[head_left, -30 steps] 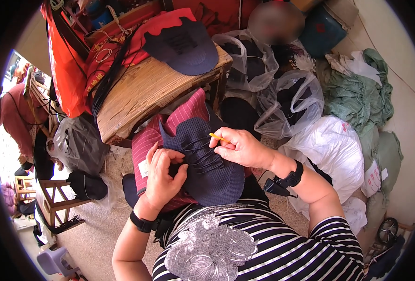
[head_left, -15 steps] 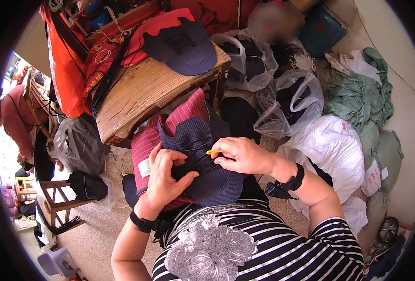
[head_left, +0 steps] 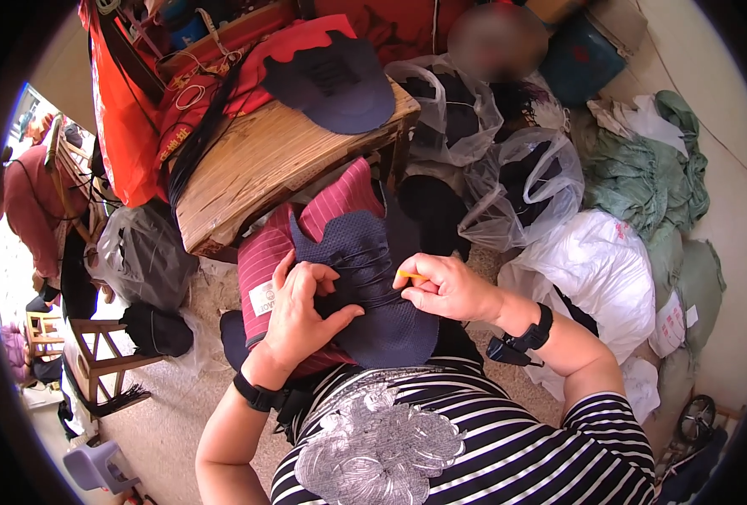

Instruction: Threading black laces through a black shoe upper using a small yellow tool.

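A navy mesh shoe upper (head_left: 382, 335) lies over a maroon pinstriped cushion (head_left: 261, 247) on my lap, with thin dark cords across its middle. My left hand (head_left: 304, 305) grips the upper's left side, its fingers curled and its thumb stretched over the mesh. Between the thumb and fingers of my right hand (head_left: 451, 288) is a slim yellow tool (head_left: 410, 275), held at the right side of the upper. Its tip is too small to make out. A second navy upper (head_left: 333, 88) rests flat on the wooden table ahead.
Beyond my knees stands the wooden table (head_left: 306, 160), carrying red cloth and a bundle of black cords (head_left: 201, 139). Clear plastic bags (head_left: 521, 181) and a white sack (head_left: 601, 269) crowd the right side. On the left are a wooden chair (head_left: 108, 364) and a lilac plastic stool (head_left: 96, 467).
My right hand has moved a little to the right and down with the yellow tool, away from the middle of the upper. My left hand keeps its grip, nearly unmoved.
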Available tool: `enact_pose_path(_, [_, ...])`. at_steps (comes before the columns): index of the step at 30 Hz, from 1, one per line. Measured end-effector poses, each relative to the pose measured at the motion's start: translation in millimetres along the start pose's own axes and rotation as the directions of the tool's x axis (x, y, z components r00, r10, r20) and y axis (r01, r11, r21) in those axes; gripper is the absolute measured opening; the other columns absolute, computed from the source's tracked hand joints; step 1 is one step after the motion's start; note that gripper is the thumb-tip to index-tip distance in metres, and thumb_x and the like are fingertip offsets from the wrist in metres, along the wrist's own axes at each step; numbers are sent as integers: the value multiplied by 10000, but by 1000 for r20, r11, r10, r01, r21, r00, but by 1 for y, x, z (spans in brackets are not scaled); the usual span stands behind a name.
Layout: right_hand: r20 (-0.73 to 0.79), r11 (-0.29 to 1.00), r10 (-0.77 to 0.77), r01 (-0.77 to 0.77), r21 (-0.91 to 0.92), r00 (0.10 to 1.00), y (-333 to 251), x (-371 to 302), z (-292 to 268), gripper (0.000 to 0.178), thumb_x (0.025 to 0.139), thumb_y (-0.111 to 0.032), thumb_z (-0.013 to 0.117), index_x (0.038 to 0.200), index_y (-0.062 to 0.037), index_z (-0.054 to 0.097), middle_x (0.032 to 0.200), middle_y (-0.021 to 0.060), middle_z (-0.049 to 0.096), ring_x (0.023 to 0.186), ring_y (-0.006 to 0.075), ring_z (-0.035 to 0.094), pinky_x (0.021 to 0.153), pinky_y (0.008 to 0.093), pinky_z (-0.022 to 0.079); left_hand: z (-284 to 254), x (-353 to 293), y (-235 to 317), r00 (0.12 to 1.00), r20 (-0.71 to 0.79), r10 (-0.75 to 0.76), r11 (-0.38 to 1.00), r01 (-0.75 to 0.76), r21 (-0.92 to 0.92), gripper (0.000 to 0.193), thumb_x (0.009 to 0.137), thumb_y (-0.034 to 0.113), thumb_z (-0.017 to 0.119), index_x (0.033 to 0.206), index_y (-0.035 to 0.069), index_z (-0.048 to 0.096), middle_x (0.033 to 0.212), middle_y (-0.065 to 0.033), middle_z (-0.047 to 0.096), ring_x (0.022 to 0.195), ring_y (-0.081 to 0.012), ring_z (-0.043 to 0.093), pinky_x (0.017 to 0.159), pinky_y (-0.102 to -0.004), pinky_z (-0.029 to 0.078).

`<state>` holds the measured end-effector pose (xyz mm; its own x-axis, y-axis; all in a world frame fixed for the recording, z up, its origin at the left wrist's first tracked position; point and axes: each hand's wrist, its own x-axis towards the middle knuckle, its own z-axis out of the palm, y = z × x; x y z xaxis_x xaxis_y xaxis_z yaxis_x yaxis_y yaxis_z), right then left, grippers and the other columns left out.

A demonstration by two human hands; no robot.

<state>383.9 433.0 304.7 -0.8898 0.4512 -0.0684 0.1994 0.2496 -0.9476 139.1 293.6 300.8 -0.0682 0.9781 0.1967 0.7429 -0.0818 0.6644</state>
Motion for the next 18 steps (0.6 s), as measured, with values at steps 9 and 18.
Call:
enact_pose_path(9, [-167,953,111,-58,296,980,14,2,20,177,969,-68,699,1065,-42,553,831,-41,523,685,19,452,638,229,439,-6,-2,6,937,-60,344,934,-335,123,324,733,162,893,977,147,681,869,18,616,827,-189,622,1056,-480,368])
enact_pose_path(18, [-90,965,118,-92,247,989,8,5,13,168,983,-72,690,1070,-44,549,826,-59,480,701,15,425,648,213,427,-3,1,4,942,-83,324,945,-320,66,310,732,138,888,972,142,691,881,7,623,829,-192,621,1018,-469,389])
